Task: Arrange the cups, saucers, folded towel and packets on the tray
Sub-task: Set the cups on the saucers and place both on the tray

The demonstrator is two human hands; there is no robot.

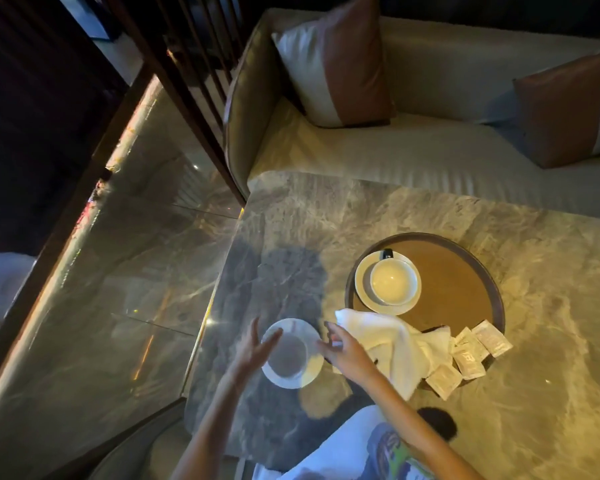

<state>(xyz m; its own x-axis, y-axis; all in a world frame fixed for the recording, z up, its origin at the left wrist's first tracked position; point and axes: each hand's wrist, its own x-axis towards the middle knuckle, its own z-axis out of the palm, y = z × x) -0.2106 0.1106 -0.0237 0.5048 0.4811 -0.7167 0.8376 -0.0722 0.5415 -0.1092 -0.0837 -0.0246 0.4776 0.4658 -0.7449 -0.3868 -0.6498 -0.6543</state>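
Dim warm lighting here, and a grey marble table (pixel 413 216) is taking up most of the shot. A round brown tray with a dark raised rim (pixel 465 271) is sitting on it toward the right. On the tray's left side a pale cup with a dark handle (pixel 394 280) is standing upright on a pale round saucer (pixel 362 282).

A white cloth towel (pixel 392 344) is lying rumpled, not really folded, draping over the near rim of the tray and spilling onto the marble. Several small pale paper packets (pixel 471 351) are lying fanned out across the tray's near right rim, some half on the table, touching or overlapping each other.

The second cup (pixel 288 353) is sitting on its own saucer (pixel 309 372) off the tray, on the table just left of the towel, partly in shadow.

Both hands are hovering spread at that second set. The left hand (pixel 253 348) is open with fingers splayed over the left edge of the saucer, and the right hand (pixel 343 351) is open too, fingers reaching at the right edge. They're motion-blurred, so I can't tell if either is actually touching; nothing is being gripped.

Behind the table, a beige sofa (pixel 430 147) is holding two brown-and-cream cushions (pixel 336 64).
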